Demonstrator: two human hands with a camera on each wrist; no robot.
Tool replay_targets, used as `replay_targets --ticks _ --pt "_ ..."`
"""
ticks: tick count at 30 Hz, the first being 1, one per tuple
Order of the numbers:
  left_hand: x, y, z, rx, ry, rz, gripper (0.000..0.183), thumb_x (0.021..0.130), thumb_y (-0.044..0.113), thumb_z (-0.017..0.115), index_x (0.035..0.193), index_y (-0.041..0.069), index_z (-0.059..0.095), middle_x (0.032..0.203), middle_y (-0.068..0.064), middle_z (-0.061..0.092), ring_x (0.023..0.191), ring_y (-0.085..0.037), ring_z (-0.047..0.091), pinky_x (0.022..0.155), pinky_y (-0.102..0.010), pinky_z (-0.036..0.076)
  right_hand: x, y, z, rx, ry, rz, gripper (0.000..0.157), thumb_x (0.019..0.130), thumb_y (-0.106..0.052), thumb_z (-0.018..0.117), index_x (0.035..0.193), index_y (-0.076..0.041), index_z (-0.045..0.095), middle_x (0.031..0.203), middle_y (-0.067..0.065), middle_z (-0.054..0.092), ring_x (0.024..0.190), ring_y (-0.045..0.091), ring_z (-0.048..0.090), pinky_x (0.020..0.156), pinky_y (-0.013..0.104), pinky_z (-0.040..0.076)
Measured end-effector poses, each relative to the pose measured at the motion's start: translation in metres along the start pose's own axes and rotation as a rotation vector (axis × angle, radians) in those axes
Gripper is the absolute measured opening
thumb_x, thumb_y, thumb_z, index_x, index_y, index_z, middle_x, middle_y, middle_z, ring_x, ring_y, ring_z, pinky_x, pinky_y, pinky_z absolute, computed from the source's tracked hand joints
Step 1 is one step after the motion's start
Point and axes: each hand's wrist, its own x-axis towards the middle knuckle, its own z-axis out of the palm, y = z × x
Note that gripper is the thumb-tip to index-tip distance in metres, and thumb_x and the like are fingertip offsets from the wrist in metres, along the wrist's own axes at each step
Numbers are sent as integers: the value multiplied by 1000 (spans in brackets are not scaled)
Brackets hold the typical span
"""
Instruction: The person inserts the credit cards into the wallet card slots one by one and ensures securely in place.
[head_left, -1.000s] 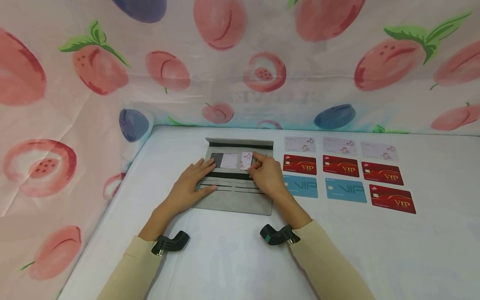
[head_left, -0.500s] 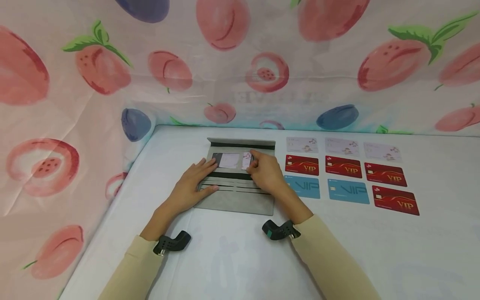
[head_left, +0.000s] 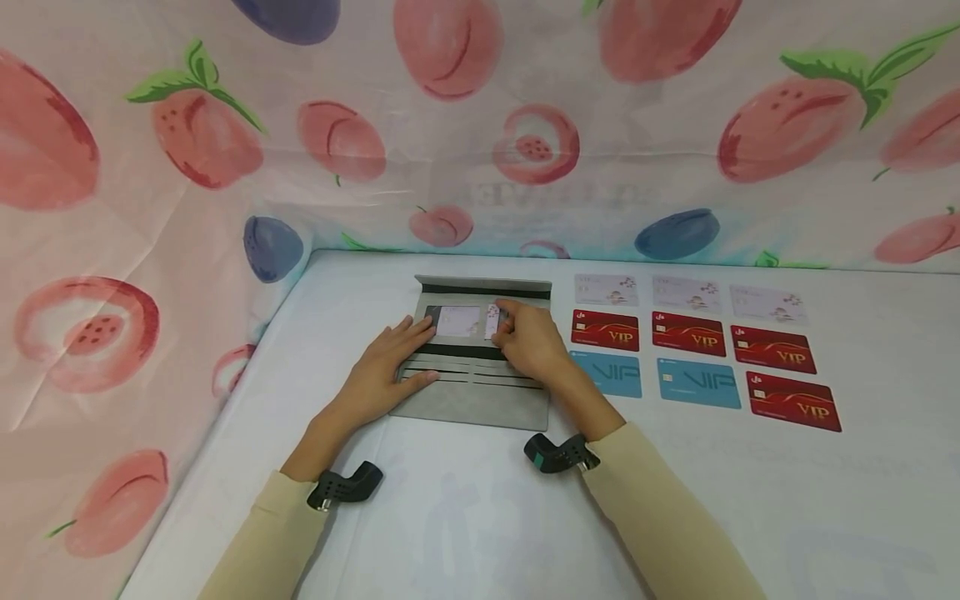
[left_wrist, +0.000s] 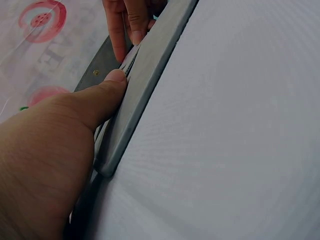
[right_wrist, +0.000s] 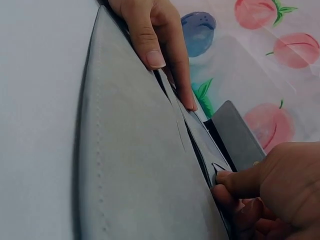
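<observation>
Inside the grey wallet (head_left: 480,407), a pale card (head_left: 460,322) nearly fills the window (head_left: 434,312)

A grey wallet (head_left: 480,406) lies unfolded on the table (head_left: 450,517), far flap tilted up, left hand (head_left: 378,367) resting on it. A pale card (head_left: 459,322) shows in its window, flowered end exposed, pinched by the right hand (head_left: 532,340).

L hand (head_left: 384,367) on gry wallet (head_left: 471,406), R hand (head_left: 534,340) pinches pale card (head_left: 491,322); VIP cards (head_left: 605,331) alongside.

Left hand (head_left: 377,369) outspread, right hand (head_left: 534,342) curled
</observation>
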Motion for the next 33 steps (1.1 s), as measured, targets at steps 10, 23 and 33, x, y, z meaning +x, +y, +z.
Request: replay_targets --ticks 10,23,33 --pt "0 0 0 0 1 1 67 88 33 69 144 6 44 151 -8 35 143 -29 20 116 -45 11 3 2 -1 -13 -46 2 52 88 -2 66 137 5 48 77 4 64 64 15 56 54 24 43" --pt "0 -2 2 0 5 10 67 88 34 69 144 7 44 151 -6 35 143 -28 20 116 -44 12 3 3 -2 -40 -55 -5 52 88 -5 67 136 4 49 77 4 66 65 14 56 54 25 42" --pt "0 -3 2 1 2 8 68 88 34 69 144 7 43 152 -6 34 143 -27 19 116 -44 11 4 3 0 -83 -48 1 50 88 -7 67 135 2 52 75 3 64 64 14 54 51 24 39"
